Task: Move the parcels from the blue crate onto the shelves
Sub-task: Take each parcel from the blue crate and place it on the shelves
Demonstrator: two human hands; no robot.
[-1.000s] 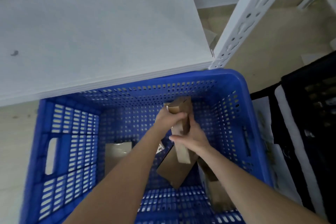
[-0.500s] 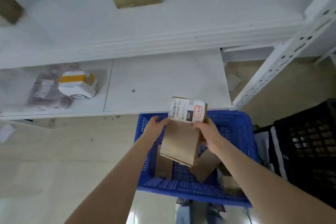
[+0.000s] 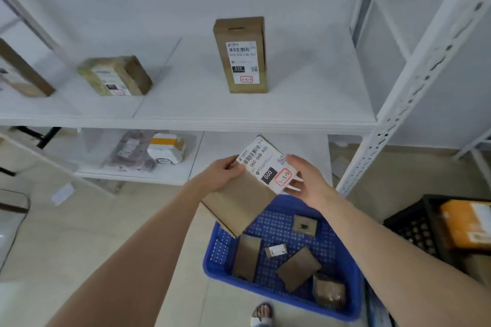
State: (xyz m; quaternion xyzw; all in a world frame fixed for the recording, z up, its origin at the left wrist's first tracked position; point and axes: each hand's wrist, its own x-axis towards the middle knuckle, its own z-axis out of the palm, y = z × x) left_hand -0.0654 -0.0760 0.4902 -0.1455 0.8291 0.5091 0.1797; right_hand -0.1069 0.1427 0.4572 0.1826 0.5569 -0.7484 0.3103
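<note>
Both hands hold a long brown cardboard parcel [image 3: 239, 202] with a white shipping label, tilted in the air above the blue crate [image 3: 353, 297]. My left hand [image 3: 225, 170] grips its left edge near the label; my right hand [image 3: 305, 178] grips the label end from the right. Several brown parcels, such as one flat parcel [image 3: 299, 268], lie in the crate on the floor. The white shelves [image 3: 202, 125] stand in front of me.
On the upper shelf stand an upright labelled box [image 3: 240, 56], a wrapped box [image 3: 115, 75] and another box [image 3: 21, 74] at the far left. The lower shelf holds a grey bag [image 3: 127, 151] and a white-yellow package [image 3: 166, 151]. A black crate [image 3: 414, 225] with an orange parcel sits at right.
I have lifted the parcel out of the crate with both hands and raised it higher. My view has tilted up from the crate to the shelves.
</note>
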